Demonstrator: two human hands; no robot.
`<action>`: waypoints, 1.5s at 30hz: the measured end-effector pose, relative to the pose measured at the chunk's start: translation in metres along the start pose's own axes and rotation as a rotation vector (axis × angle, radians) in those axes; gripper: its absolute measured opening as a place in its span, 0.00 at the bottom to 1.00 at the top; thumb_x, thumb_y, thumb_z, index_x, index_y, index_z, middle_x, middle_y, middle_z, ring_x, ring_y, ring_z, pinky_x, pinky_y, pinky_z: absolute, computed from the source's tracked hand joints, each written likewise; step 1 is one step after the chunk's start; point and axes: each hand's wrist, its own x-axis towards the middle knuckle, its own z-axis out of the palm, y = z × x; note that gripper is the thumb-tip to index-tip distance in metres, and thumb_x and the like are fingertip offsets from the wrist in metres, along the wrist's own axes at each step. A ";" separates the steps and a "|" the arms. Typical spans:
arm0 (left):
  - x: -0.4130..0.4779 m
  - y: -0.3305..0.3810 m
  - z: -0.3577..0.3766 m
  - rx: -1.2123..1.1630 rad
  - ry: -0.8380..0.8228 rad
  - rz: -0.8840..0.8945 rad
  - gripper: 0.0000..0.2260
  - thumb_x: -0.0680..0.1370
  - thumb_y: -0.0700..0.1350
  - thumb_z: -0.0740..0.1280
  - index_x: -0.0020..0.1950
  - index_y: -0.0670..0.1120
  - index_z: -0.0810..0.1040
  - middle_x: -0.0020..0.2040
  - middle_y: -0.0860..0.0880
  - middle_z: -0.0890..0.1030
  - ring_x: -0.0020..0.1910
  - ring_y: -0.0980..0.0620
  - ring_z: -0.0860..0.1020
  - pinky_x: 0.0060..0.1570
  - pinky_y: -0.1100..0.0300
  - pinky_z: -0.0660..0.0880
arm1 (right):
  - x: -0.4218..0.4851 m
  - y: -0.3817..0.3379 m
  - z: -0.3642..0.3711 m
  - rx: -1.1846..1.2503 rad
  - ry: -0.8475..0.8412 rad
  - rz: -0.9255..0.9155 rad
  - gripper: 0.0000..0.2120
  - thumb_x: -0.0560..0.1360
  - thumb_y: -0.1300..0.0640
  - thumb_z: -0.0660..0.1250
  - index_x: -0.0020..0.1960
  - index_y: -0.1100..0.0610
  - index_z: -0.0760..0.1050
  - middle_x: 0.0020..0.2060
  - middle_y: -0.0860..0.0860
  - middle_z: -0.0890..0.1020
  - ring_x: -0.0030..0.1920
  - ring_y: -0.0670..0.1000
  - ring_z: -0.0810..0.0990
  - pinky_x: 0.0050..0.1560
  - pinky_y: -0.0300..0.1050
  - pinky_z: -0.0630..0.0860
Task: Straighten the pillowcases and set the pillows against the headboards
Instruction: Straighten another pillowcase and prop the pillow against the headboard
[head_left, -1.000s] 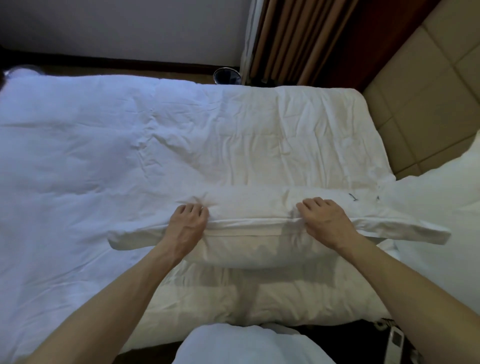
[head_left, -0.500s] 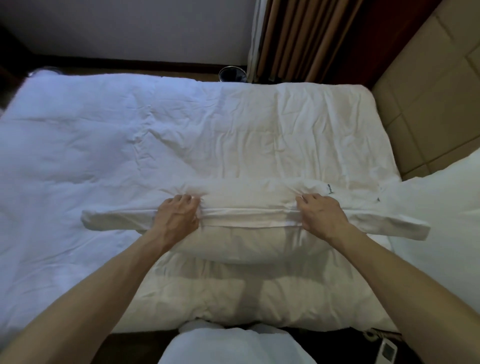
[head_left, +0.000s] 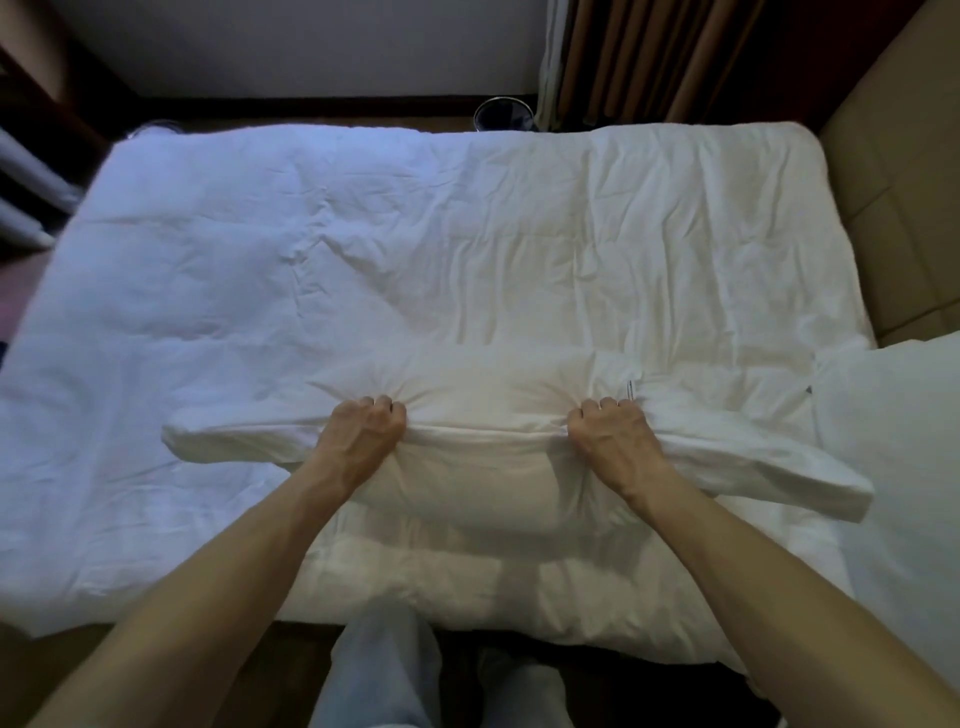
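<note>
Nearest the camera, the person's legs in pale trousers (head_left: 379, 670) stand at the edge of the bed, on a dark floor. Both bare forearms reach forward over the white duvet (head_left: 363, 249), which is wrinkled and covers the whole bed. The left hand (head_left: 363, 436) is clenched in a fist on the upper seam of the pillow (head_left: 483, 467), knuckles up, its grip bunching the white pillowcase fabric so that creases radiate from the fingers. The right hand (head_left: 613, 441) is clenched the same way on the same seam, well apart from the left, with the cloth gathered under it. The pillow lies crosswise on the near half of the duvet, between the two hands and bulging toward the person; loose flat ends of the pillowcase stick out beyond each fist, the right end reaching almost to a second pillow (head_left: 893, 467) at the right edge of the view. A small label (head_left: 630, 389) shows on the fabric just beyond the right hand. Farther off on the right stands the padded beige headboard (head_left: 904, 208). Beyond the bed's far edge sit a dark round bin (head_left: 503, 115), brown curtains (head_left: 639, 57) and a pale wall (head_left: 332, 47).
</note>
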 end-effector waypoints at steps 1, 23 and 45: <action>0.000 -0.002 0.000 -0.008 0.009 0.008 0.10 0.62 0.31 0.73 0.36 0.42 0.75 0.29 0.44 0.75 0.24 0.43 0.75 0.22 0.58 0.65 | 0.000 0.001 -0.002 0.011 0.008 -0.019 0.13 0.52 0.71 0.77 0.30 0.62 0.76 0.24 0.58 0.77 0.23 0.58 0.77 0.25 0.45 0.71; 0.289 -0.167 -0.152 0.021 0.141 0.465 0.05 0.73 0.48 0.63 0.45 0.48 0.76 0.43 0.48 0.82 0.41 0.44 0.80 0.37 0.57 0.72 | 0.114 0.144 -0.150 0.041 -0.210 0.387 0.06 0.73 0.55 0.63 0.41 0.55 0.67 0.38 0.53 0.76 0.36 0.55 0.72 0.34 0.44 0.64; 0.395 -0.152 -0.059 -0.373 0.091 0.391 0.05 0.73 0.44 0.66 0.39 0.44 0.80 0.39 0.44 0.83 0.40 0.40 0.82 0.37 0.52 0.76 | 0.186 0.168 -0.113 0.091 -0.423 0.507 0.07 0.74 0.55 0.64 0.44 0.54 0.65 0.37 0.52 0.73 0.36 0.55 0.72 0.36 0.46 0.67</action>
